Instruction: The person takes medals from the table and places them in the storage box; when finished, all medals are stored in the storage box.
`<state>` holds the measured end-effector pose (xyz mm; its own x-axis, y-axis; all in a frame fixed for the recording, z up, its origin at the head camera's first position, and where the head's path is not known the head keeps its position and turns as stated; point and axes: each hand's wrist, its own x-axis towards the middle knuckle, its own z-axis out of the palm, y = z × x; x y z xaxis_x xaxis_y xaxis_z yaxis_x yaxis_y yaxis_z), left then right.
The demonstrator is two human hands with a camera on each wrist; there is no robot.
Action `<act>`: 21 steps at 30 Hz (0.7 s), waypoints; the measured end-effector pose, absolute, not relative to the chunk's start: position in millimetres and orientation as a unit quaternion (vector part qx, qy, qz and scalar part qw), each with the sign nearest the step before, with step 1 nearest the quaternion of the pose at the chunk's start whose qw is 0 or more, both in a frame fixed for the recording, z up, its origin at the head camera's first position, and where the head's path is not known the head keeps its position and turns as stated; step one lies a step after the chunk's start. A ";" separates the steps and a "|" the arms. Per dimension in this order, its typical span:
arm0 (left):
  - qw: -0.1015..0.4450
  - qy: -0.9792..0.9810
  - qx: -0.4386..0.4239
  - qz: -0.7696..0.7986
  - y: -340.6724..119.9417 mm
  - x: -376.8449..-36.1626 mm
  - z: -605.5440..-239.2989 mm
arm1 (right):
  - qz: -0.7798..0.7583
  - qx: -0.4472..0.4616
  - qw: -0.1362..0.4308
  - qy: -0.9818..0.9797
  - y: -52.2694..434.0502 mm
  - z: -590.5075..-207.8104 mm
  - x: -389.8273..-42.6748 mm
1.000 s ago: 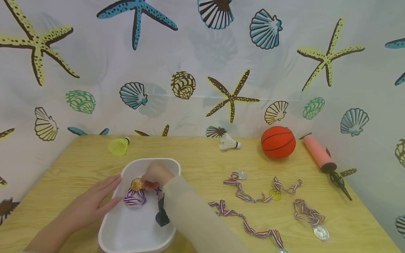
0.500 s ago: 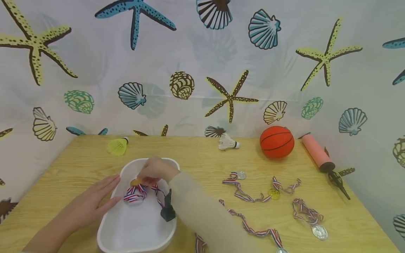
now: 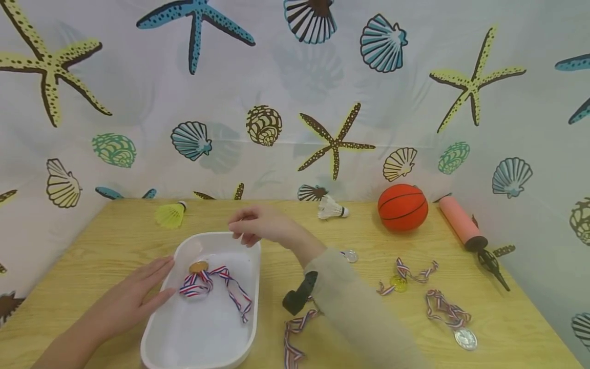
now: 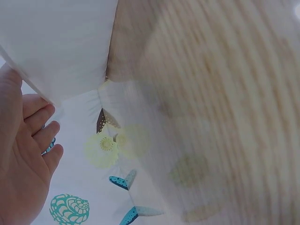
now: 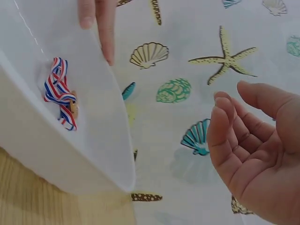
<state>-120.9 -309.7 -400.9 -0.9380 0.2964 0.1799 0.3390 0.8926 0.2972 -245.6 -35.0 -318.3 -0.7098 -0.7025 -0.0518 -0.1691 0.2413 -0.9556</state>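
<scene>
A white tray [image 3: 216, 235] sits on the wooden table [image 3: 115, 230] near its front left. A gold medal [image 3: 198, 267] lies in it, and its red, white and blue ribbon [image 3: 230, 287] trails toward the tray's right wall. My left hand [image 3: 138, 294] rests flat with straight fingers against the tray's left rim. My right hand [image 3: 255, 228] hovers above the tray's far right corner, fingers loosely curled and holding nothing. The right wrist view shows that relaxed hand [image 5: 253, 154] beside the tray [image 5: 70, 154], with the medal [image 5: 68, 103] inside. The left wrist view shows my left hand [image 4: 23, 159] by the tray wall [image 4: 56, 42].
Several more ribbon medals lie to the right of the tray: a silver one [image 3: 352, 255], a gold one [image 3: 399, 283] and a silver one [image 3: 465, 338]. At the back stand an orange ball [image 3: 403, 207], a pink pump [image 3: 463, 223], a white shuttlecock [image 3: 333, 208] and a yellow shuttlecock [image 3: 170, 214].
My right hand let go of the gold medal and rose out of the tray toward its far right corner. The medal and ribbon now lie in the tray. The left hand stayed put.
</scene>
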 end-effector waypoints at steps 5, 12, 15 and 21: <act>0.050 -0.973 -0.155 -0.165 -307.5 -120.9 -400.4 | -0.589 -0.264 0.183 0.742 24.3 -312.4 -247.9; 0.038 -0.973 -0.145 -0.174 -306.0 -119.1 -398.0 | -0.589 -0.214 0.106 0.772 102.3 -336.9 -258.1; 0.037 -0.973 -0.145 -0.175 -306.4 -119.8 -398.5 | -0.566 -0.192 0.095 0.796 127.2 -354.3 -261.5; 0.048 -0.971 -0.151 -0.178 -307.1 -121.2 -400.7 | -0.487 -0.152 0.121 0.852 159.2 -390.6 -263.8</act>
